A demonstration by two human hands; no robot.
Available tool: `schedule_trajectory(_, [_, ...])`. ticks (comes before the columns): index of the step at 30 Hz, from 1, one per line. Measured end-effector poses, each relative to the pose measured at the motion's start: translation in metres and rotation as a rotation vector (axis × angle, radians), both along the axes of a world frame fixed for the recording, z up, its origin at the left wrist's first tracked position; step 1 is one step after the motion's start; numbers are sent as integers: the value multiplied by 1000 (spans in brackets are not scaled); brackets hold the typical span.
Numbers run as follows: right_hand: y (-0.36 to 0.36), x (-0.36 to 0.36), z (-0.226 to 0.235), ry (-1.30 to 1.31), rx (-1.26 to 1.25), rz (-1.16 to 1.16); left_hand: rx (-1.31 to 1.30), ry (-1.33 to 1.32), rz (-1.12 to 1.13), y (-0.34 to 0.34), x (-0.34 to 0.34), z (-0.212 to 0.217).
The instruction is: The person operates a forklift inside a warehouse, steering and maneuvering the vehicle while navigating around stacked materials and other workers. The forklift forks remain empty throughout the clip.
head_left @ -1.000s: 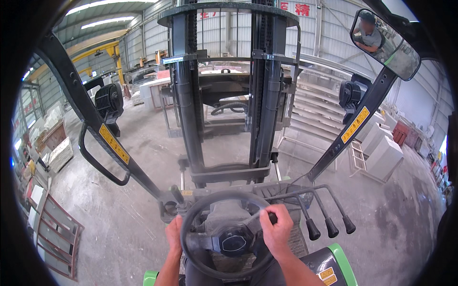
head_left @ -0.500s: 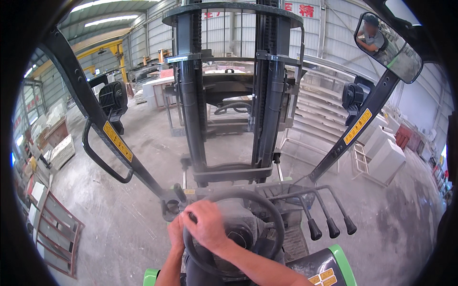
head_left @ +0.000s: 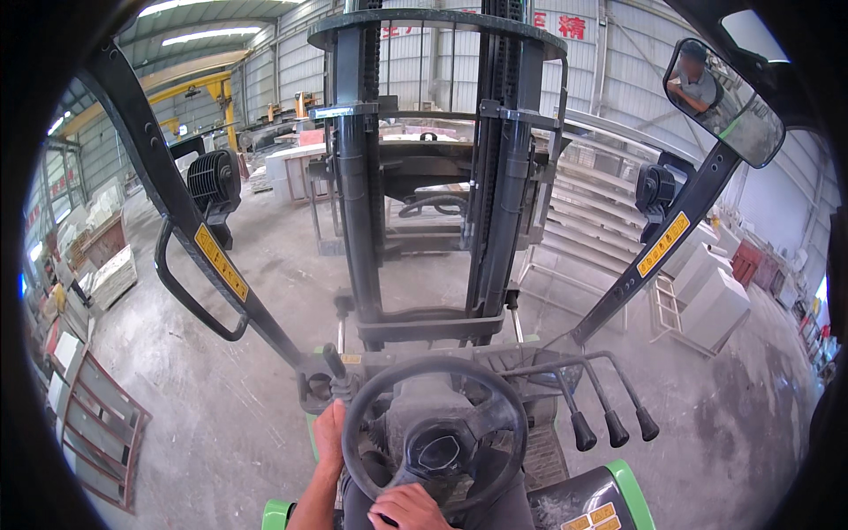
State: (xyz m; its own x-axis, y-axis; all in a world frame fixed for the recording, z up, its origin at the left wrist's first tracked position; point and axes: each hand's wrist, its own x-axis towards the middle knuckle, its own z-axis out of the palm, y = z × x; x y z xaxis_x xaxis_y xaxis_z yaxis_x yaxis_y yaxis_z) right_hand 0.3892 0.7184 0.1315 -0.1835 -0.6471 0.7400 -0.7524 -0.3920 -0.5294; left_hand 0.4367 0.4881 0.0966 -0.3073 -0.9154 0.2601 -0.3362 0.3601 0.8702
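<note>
A black steering wheel (head_left: 523, 422) with a dusty hub stands in front of me. At its lower left rim my right hand (head_left: 410, 507) is closed around a dark spinner knob, which is mostly covered. My left hand (head_left: 329, 435) is beside the wheel's left rim, just below a short black lever (head_left: 333, 360). Its fingers are largely hidden, so its grip cannot be made out. To the right of the wheel, several control levers with black knobs (head_left: 617, 430) stand untouched.
A forklift mast (head_left: 353, 185) rises ahead, between a left pillar (head_left: 208, 243) and a right pillar (head_left: 658, 238). Beyond it lie stacked pale slabs (head_left: 587, 208). White blocks (head_left: 714, 296) stand on the right, a metal rack (head_left: 102, 424) on the left. A mirror (head_left: 751, 119) hangs upper right.
My right hand has swung from the wheel's upper left down to its lower left rim, and the wheel has turned counterclockwise. My left hand stays about where it was.
</note>
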Motion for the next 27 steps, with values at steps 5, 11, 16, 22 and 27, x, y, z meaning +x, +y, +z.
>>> schedule_trajectory(5, [44, -15, -1, -13, 2, -123, 26, 37, -19, 1, 1, -3])
schedule_trajectory(11, [79, -52, 0, -133, 33, -380, 55, -4, 2, 0, 1, -5])
schedule_trajectory(16, [93, -83, 3, -137, 45, -549, 23, -38, 34, -2, -1, -8])
schedule_trajectory(22, [148, -158, 8, 130, -80, -1079, 24, 17, 17, -1, -3, -9])
schedule_trajectory(27, [153, -185, -8, -139, 15, -941, 41, -18, 13, 2, -3, -2])
